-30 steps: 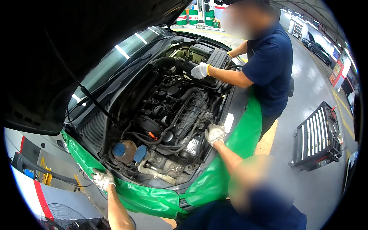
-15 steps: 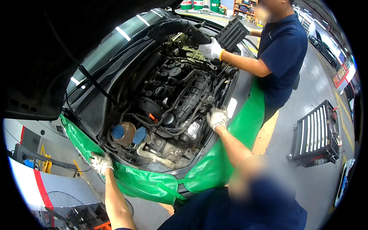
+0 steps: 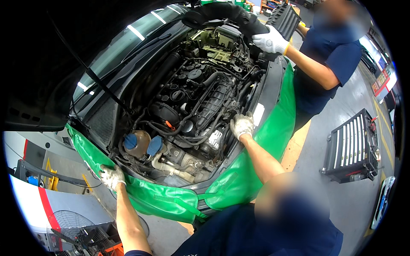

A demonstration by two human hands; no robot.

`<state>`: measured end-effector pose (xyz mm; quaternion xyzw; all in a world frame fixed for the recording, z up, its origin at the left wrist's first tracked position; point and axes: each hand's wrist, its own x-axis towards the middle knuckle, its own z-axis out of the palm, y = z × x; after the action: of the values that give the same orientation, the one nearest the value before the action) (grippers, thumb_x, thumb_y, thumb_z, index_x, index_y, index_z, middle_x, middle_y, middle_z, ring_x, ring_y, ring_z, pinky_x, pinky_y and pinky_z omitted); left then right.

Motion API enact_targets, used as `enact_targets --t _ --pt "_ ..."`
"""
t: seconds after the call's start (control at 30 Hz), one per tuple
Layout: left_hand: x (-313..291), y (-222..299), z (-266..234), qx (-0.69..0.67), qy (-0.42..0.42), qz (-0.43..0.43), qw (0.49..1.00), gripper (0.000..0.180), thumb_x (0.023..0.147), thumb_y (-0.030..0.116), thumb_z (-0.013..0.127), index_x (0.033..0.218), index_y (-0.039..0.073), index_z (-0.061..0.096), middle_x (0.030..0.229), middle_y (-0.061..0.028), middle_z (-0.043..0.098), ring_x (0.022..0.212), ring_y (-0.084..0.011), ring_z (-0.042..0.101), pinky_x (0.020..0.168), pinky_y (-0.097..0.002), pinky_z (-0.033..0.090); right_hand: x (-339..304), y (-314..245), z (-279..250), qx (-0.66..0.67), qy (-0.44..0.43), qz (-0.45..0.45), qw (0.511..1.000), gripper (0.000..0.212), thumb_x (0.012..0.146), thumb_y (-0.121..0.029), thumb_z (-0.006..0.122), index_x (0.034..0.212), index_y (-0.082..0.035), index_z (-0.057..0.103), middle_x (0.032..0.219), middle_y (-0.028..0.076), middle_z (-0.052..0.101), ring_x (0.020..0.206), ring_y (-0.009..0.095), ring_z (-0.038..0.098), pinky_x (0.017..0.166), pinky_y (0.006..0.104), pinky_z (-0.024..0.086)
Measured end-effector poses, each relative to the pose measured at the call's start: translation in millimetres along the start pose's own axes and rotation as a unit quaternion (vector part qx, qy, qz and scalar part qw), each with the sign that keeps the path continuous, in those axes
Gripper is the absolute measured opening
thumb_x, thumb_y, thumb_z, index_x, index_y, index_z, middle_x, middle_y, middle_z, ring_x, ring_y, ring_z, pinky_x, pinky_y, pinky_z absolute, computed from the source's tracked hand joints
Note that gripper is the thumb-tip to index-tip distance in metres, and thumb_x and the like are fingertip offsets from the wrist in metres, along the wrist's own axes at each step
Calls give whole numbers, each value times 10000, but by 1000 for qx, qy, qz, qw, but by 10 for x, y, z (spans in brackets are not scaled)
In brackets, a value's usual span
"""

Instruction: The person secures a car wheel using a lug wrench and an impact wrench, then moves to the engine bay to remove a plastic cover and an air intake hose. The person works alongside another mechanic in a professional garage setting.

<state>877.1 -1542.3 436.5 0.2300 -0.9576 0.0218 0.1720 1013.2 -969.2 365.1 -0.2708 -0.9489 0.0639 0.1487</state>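
Observation:
My left hand (image 3: 112,177), in a knitted white work glove, rests with fingers spread on the green fender cover (image 3: 145,198) along the car's near-left edge. Gloved the same way, my right hand (image 3: 242,126) leans on the front rim of the engine bay, fingers apart and holding nothing. Between them lies the open engine (image 3: 188,98), with a coolant tank (image 3: 136,147) and a blue cap (image 3: 155,146) nearest my left hand. Across the bay, a co-worker's white-gloved hand (image 3: 272,39) grips a black air intake duct (image 3: 232,13) joined to a ribbed black air filter box (image 3: 283,19).
The raised hood (image 3: 34,64) overhangs the left side, and its thin prop (image 3: 81,59) runs down to the bay. A tool cabinet (image 3: 352,145) stands on the floor to the right. A fan (image 3: 77,234) is at the lower left.
The co-worker has moved up and to the right with the air filter box and duct, away from the engine, uncovering more of the far bay. Both my hands stay in place.

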Motion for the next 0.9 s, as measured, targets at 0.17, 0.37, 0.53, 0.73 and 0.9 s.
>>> enact_targets --t 0.17,0.37,0.53,0.73,0.9 --pt "-6 -11 21 2 8 -1 1000 757 897 462 682 1526 122 431 1373 -224 534 1248 -422 573 1032 -513 496 -14 -3 -17 0 0 -6 1000 285 885 -336 625 885 -84 758 954 174 758 1001 316 709 1159 490 359" --pt "-55 64 -89 -26 11 0 1000 740 859 411 719 1470 83 461 1344 -239 548 1218 -437 580 1024 -512 500 3 2 -17 -5 -2 -5 1000 281 888 -337 631 881 -87 758 924 173 757 969 317 718 1153 488 367" --pt "-19 66 -22 -31 10 -4 999 748 860 397 719 1487 89 452 1361 -241 535 1231 -436 571 1034 -514 494 37 31 20 -13 -5 -5 1000 270 887 -330 642 871 -85 754 921 172 757 967 322 718 1153 488 365" --pt "24 106 -37 -34 -94 -33 994 846 905 463 693 1586 104 344 1564 -261 403 1431 -435 428 1145 -511 425 -76 130 101 -40 72 -27 996 329 934 -364 574 909 -80 738 968 178 756 986 315 715 1160 508 350" --pt "32 -126 106 -36 -7 -20 999 807 888 371 722 1555 90 365 1515 -267 431 1362 -458 472 1124 -534 432 -31 -29 -11 20 8 -25 999 254 895 -326 632 882 -94 733 902 169 746 946 312 713 1146 507 364"
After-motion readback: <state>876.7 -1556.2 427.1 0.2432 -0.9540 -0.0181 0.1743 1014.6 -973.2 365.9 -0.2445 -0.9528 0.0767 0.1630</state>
